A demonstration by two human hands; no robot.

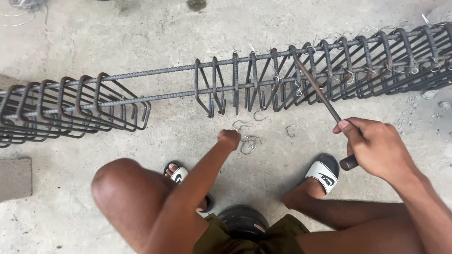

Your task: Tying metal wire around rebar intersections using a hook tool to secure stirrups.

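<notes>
Concrete floor (117,37) | left hand (230,139) fingers pinching wire ties (248,143) | right hand (376,148) fingers clamping hook tool (320,94)

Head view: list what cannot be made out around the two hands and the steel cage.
- Left hand: fingers curl down over the loose wire ties, so the grip itself is hidden.
- Tool in the right hand: its tip is lost among the cage bars.
- Steel cage: both ends cut off by the picture's edges.
- Dark round thing under the person: mostly hidden by the shorts.
</notes>
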